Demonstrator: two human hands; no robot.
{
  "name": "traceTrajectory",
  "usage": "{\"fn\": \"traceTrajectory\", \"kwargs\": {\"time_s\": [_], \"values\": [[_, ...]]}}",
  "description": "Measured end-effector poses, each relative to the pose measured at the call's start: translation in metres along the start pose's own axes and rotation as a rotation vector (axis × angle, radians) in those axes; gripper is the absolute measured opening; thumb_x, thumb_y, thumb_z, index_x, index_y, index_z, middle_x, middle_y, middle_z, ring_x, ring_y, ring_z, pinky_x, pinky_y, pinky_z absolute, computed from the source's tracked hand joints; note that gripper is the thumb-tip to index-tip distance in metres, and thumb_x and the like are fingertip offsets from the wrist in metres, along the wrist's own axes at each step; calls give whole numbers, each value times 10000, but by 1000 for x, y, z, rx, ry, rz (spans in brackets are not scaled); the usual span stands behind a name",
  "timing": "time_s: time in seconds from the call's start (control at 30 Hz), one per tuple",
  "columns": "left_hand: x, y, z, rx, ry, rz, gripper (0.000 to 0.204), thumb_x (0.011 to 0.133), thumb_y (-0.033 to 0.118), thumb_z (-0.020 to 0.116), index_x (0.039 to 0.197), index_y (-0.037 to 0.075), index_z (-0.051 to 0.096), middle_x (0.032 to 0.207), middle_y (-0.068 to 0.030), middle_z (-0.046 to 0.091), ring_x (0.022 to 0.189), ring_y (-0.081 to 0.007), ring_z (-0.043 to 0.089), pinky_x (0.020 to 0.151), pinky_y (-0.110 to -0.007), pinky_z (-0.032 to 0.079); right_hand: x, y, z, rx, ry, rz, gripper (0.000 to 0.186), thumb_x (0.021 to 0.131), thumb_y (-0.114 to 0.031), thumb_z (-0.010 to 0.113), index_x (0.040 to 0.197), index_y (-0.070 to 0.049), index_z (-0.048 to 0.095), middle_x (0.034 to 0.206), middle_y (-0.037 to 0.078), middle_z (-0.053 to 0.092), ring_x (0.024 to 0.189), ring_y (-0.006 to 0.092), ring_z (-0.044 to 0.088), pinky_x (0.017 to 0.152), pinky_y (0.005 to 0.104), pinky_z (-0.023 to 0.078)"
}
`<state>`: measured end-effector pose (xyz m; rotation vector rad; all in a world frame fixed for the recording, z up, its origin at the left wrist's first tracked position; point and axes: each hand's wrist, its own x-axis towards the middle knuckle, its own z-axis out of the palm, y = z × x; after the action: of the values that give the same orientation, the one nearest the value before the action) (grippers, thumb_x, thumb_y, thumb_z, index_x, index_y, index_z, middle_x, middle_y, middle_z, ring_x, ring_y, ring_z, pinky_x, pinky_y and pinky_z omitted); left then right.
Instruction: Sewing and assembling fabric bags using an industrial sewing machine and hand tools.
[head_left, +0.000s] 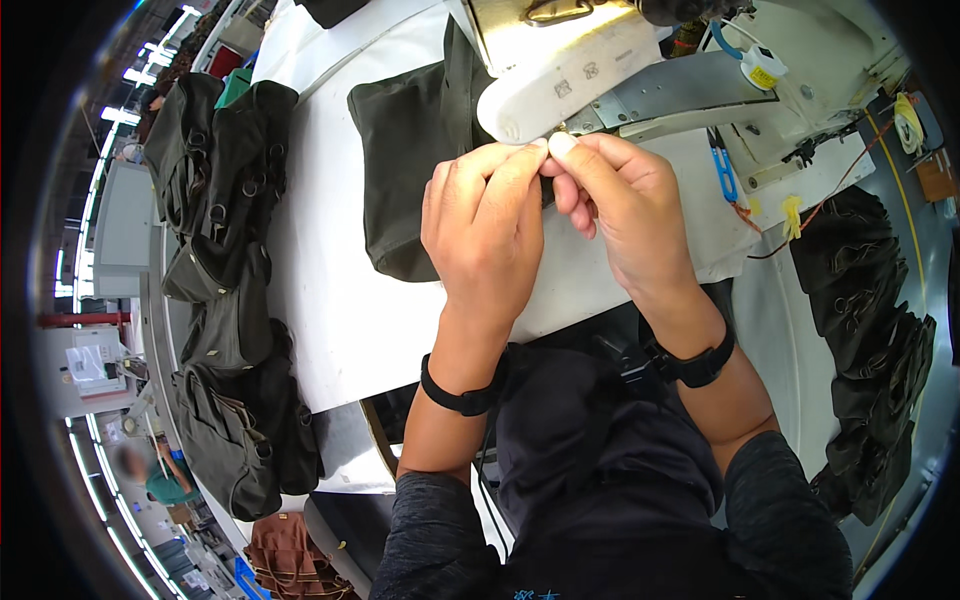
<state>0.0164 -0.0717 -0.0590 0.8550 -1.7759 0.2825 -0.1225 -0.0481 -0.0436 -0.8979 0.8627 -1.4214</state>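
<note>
My left hand and my right hand meet just in front of a white sewing machine head. Thumbs and fingertips are pinched together close under its rounded end. Whatever lies between them is too small to make out. A dark olive fabric piece, shaped like a bag part, rests on the white table to the left, partly behind my left hand. The machine's metal plate shows beyond my right fingers.
Blue-handled thread snips lie right of the machine arm. Dark olive bags with metal rings are heaped along the left, and more dark pieces hang at the right. A brown bag sits lower left. Another person works far left.
</note>
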Motion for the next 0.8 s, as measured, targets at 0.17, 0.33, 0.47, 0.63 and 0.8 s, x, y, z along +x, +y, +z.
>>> {"fn": "traceTrajectory", "kwargs": {"time_s": [0.17,0.33,0.47,0.63,0.8], "values": [[0,0,1,-8,3,-4,251,768,-57,763,984,69,741,899,-42,664,752,-214,598,661,-329,483,-3,-3,1,3,29,53,224,995,-180,599,904,-19,725,691,11,652,556,40,530,483,194,398],[2,-2,5,-7,-2,-58,231,775,-55,756,977,57,747,900,-67,655,777,-241,601,672,-339,496,0,-10,1,-124,63,36,261,984,-194,610,851,-3,728,667,35,663,530,58,555,483,210,433],[3,-4,4,4,11,-51,219,780,-51,753,970,57,747,915,-75,670,785,-246,613,679,-341,502,5,-6,-2,-216,47,0,322,994,-230,627,797,8,718,641,46,655,504,66,559,479,218,449],[7,5,5,3,-65,-142,172,836,-53,753,987,30,748,999,-112,742,918,-251,705,846,-350,546,-1,-12,-16,-288,121,-126,272,1000,-246,641,945,12,711,635,41,654,492,67,558,469,224,447],[2,-3,10,-39,45,-66,164,806,-51,756,935,49,741,918,-76,723,790,-241,657,723,-333,527,20,-31,-8,-347,-3,-177,228,995,-199,643,1041,18,696,612,13,628,474,49,526,445,226,414]]}}
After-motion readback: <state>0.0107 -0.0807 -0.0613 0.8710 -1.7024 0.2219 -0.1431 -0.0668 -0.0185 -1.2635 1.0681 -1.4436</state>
